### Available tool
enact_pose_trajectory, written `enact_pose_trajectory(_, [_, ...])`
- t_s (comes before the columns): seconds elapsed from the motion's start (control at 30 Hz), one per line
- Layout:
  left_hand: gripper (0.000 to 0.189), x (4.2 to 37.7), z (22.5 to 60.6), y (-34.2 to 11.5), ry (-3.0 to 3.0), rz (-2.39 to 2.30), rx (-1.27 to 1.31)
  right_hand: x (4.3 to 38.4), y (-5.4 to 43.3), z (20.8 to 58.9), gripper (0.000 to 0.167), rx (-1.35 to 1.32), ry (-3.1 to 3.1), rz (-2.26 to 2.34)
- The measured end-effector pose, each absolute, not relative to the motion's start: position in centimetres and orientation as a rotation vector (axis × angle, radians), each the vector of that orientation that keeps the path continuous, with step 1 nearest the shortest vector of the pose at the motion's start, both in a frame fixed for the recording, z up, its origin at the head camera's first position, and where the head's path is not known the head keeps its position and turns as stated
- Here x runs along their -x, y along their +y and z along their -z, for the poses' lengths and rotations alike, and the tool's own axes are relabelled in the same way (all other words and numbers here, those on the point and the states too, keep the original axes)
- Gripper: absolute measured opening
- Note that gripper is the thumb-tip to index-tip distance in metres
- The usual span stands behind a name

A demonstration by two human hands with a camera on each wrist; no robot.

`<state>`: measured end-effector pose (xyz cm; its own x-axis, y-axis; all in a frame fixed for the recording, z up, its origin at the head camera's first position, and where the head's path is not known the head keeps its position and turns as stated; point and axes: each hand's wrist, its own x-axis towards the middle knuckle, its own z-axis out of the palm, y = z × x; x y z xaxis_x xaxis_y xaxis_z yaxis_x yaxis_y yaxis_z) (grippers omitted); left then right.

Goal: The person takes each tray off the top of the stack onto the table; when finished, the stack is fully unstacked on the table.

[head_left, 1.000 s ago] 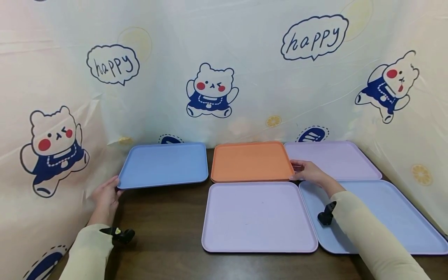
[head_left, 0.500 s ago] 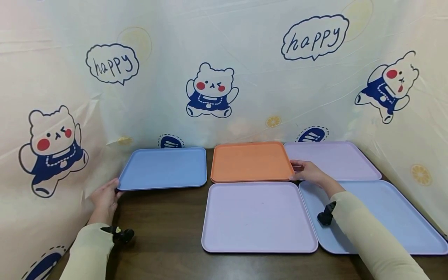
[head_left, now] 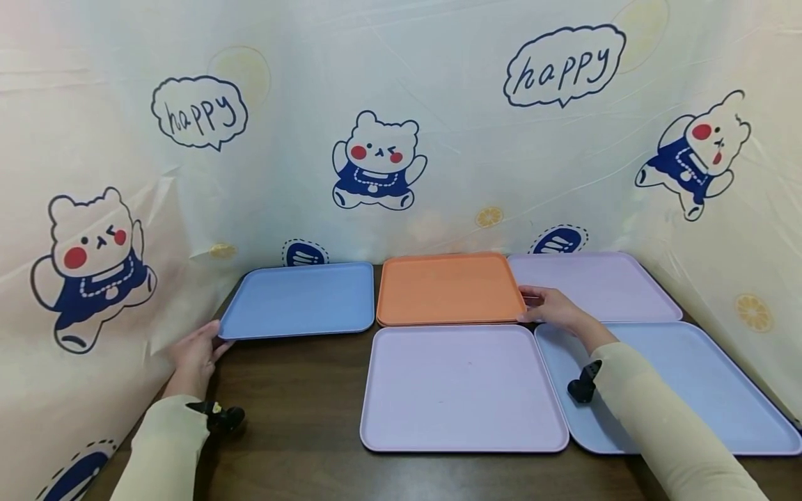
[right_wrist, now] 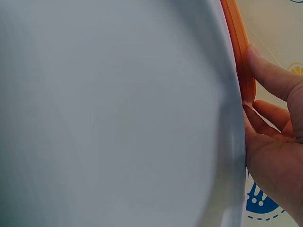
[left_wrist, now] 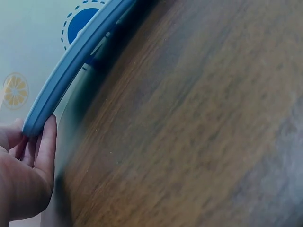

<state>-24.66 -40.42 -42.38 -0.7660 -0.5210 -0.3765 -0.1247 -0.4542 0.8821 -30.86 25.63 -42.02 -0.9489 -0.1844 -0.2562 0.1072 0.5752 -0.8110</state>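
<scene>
In the head view my left hand (head_left: 195, 356) pinches the front left corner of a blue tray (head_left: 297, 303). The left wrist view shows the tray's edge (left_wrist: 71, 66) between thumb and fingers, lifted off the wood. The tray's right side lies close to an orange tray (head_left: 451, 289) at the back middle. My right hand (head_left: 557, 309) holds the orange tray's front right corner. In the right wrist view the thumb (right_wrist: 272, 75) presses along the orange rim, and the other fingers curl near the corner, partly hidden.
A lilac tray (head_left: 464, 390) lies in front of the orange one. Behind the right arm is another lilac tray (head_left: 601, 282), and under the forearm a pale blue tray (head_left: 702, 376). Dark wooden table (head_left: 294, 417) shows at left; a printed cloth (head_left: 263, 181) hangs behind.
The blue tray's far side has come down, and the tray has moved slightly right toward the orange tray along with my left hand. My right hand stays put.
</scene>
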Motion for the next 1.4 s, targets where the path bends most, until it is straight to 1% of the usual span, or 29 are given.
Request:
enact_pose_trajectory(0.13, [0.034,24.9,42.1,-40.3,-1.543,2.293,-0.959,30.8,25.7,42.0,0.083,0.064,2.493,1.318])
enact_pose_trajectory(0.23, [0.045,25.1,42.1,-40.2,-1.588,2.278,-0.967,30.8,25.7,41.9,0.082,0.068,2.486,1.326])
enact_pose_trajectory(0.63, [0.054,25.5,42.3,-40.1,-1.667,2.296,-0.844,30.8,25.7,41.8,0.084,0.075,2.479,1.335])
enact_pose_trajectory(0.7, [0.049,25.5,42.3,-40.1,-1.669,2.299,-0.823,30.8,25.7,41.8,0.084,0.080,2.478,1.336])
enact_pose_trajectory(0.8, [0.050,25.5,42.3,-40.1,-1.709,2.281,-0.807,30.8,25.7,41.8,0.084,0.080,2.476,1.333])
enact_pose_trajectory(0.87, [0.049,25.7,42.4,-40.2,-1.795,2.231,-0.806,30.9,25.7,41.9,0.084,0.075,2.475,1.330])
enact_pose_trajectory(0.93, [0.055,25.9,42.4,-40.2,-1.913,2.158,-0.810,30.9,25.7,41.9,0.084,0.070,2.475,1.326])
enact_pose_trajectory(1.2, [0.058,26.5,43.0,-40.2,-2.237,1.914,-0.804,30.8,25.7,41.9,0.083,0.084,2.477,1.325])
enact_pose_trajectory(1.4, [0.059,27.0,43.6,-40.3,-2.389,1.732,-0.734,30.7,25.6,41.8,0.083,0.077,2.479,1.321])
